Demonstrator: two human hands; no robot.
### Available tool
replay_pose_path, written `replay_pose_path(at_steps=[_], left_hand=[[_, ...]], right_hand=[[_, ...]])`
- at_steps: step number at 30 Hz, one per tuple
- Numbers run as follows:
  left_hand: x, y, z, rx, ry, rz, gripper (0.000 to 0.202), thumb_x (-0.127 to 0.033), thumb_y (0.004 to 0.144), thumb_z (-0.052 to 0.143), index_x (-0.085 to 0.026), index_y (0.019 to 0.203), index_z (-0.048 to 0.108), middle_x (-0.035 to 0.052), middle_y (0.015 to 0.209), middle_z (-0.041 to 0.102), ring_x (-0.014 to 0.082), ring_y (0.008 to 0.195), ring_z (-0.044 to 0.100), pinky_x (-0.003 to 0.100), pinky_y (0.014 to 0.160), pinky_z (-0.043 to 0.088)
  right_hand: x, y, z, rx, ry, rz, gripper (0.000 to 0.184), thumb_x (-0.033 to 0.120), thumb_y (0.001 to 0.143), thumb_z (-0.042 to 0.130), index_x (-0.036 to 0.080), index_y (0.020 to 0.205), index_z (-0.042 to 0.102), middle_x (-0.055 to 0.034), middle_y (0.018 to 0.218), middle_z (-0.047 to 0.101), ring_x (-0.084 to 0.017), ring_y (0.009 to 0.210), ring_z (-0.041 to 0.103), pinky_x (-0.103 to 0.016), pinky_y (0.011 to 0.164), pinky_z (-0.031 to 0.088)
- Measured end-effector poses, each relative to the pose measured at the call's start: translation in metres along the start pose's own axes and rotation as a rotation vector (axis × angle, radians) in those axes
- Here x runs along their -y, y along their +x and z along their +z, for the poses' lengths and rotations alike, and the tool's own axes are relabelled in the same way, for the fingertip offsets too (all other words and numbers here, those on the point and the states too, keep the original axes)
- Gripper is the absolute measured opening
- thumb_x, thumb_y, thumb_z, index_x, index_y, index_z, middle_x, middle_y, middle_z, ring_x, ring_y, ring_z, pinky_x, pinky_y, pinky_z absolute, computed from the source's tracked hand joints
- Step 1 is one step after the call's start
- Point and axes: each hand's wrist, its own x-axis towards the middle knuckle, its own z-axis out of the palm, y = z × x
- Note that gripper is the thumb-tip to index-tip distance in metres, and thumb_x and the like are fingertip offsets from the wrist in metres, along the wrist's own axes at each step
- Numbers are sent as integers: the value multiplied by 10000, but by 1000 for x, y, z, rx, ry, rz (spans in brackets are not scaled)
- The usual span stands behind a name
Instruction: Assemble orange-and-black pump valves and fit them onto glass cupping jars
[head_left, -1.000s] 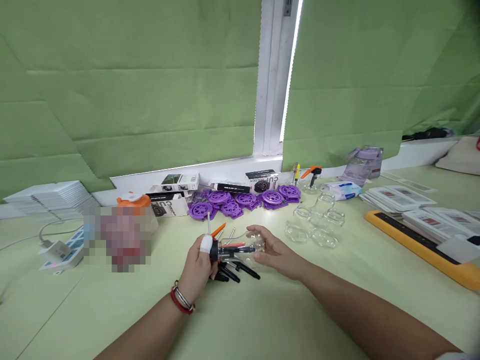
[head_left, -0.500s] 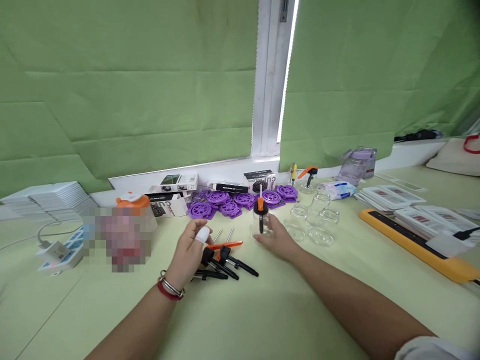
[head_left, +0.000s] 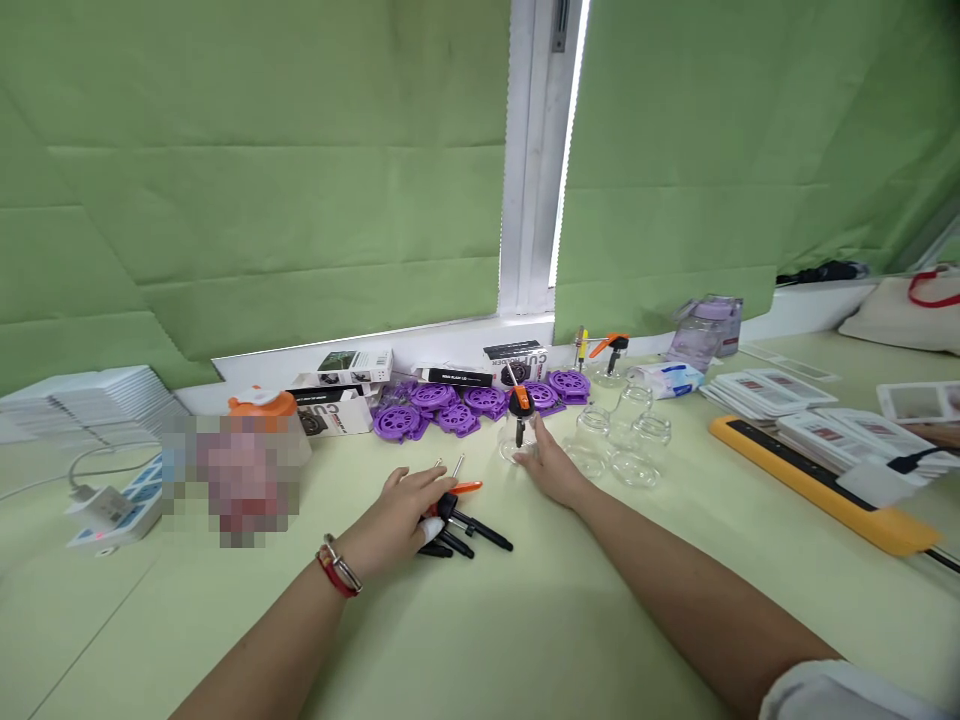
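- Now the small glass bottle (head_left: 516,440), fitted with a black-and-orange pump top, is found standing upright on the table (head_left: 525,620), just in front of the purple discs (head_left: 465,400) and to the left of the empty glass jars (head_left: 622,445).
- A second earlier it is shown lying sideways between both hands, close to the body. It is no longer carried there and has been set down farther out.
- The right hand (head_left: 553,470) is laid beside the bottle with its fingers stretched out and loosely spread. The lower side of the glass is touched, but nothing is clasped.
- The left hand (head_left: 405,510) has been taken off the bottle's cap and lowered onto the loose black pump heads (head_left: 469,530) lying in a small heap near the body.
- Its fingers, one of them wrapped in white tape, are curled over that heap. Whether one piece is pinched or merely covered cannot be told.
- An orange-handled piece (head_left: 466,487) is left on the table just beyond the left fingertips, apart from the bottle.
- From this layout the capped bottle is judged to be finished with and all but released, while attention is turned to the loose pump heads. The jars beside it are seen without tops.
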Motion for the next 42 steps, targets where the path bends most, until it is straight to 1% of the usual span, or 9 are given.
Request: replay_pose_path(at_steps=[5, 9, 13, 21, 25, 31, 36, 39, 42], left_hand=[[-1, 0, 9, 58, 131, 14, 619, -72, 750, 432, -330, 1312, 442, 63, 1309, 515, 248, 1147, 500, 492, 1031, 222], [-7, -1, 5, 76, 131, -25, 571, -116, 749, 453, -314, 1284, 473, 60, 1156, 564, 228, 1008, 515, 419, 955, 303], [-10, -2, 6, 77, 132, -52, 576, -214, 730, 535, -312, 1293, 464, 61, 1090, 545, 238, 963, 489, 414, 930, 310], [-15, -2, 3, 77, 121, -124, 250, -283, 761, 527, -253, 1001, 593, 43, 929, 561, 232, 900, 493, 384, 867, 324], [-15, -3, 2, 87, 139, -158, 301, -335, 746, 554, -255, 1034, 596, 43, 921, 552, 232, 887, 495, 376, 864, 326], [-16, -1, 5, 72, 144, -168, 306, -332, 745, 567, -252, 1036, 615, 45, 913, 545, 230, 887, 492, 399, 891, 323], [-8, -1, 8, -50, -6, -233, 356, -346, 740, 587, -251, 1082, 607, 59, 1000, 555, 245, 948, 497, 419, 895, 362], [-2, 1, 6, -191, -302, -278, 412, -340, 752, 588, -230, 1147, 549, 70, 1097, 547, 235, 1001, 511, 391, 886, 408], [2, 2, -1, -300, -666, -334, 446, -343, 741, 622, -214, 1147, 488, 43, 1014, 568, 194, 913, 561, 362, 827, 461]], right_hand=[[27, -17, -7, -127, -232, -181, 870, 377, 877, 467, 243, 1459, -166, -110, 1552, 24, -279, 1419, 81, -513, 1110, 222], [44, -25, -28, -436, -476, -441, 839, 325, 877, 471, 212, 1472, -110, -108, 1551, -49, -322, 1415, -49, -578, 1115, 97], [32, -17, -40, -679, -452, -254, 952, 375, 811, 562, 142, 1463, -91, -179, 1533, -22, -376, 1399, -70, -641, 1072, 74], [1, -8, -33, -529, -104, 145, 1051, 400, 673, 667, 201, 1461, 1, -182, 1423, 357, -343, 1295, 360, -501, 1032, 308], [-16, -1, -32, -477, -70, 273, 1085, 416, 568, 728, 192, 1445, 129, -172, 1386, 415, -340, 1275, 393, -471, 1028, 333], [-23, 5, -34, -447, -74, 345, 890, 466, 572, 715, 153, 1322, 353, -163, 1351, 444, -320, 1233, 440, -424, 1018, 364], [10, -3, -41, -664, -102, 160, 871, 533, 614, 693, 153, 1296, 306, -162, 1242, 469, -305, 1134, 484, -434, 933, 415], [37, -14, -44, -760, -300, -202, 763, 472, 653, 698, 169, 1265, 356, -153, 1217, 456, -317, 1170, 430, -465, 975, 356], [58, -28, -41, -687, -531, -472, 539, 306, 724, 651, 236, 1221, 455, -124, 1235, 440, -321, 1196, 407, -497, 1004, 288]])
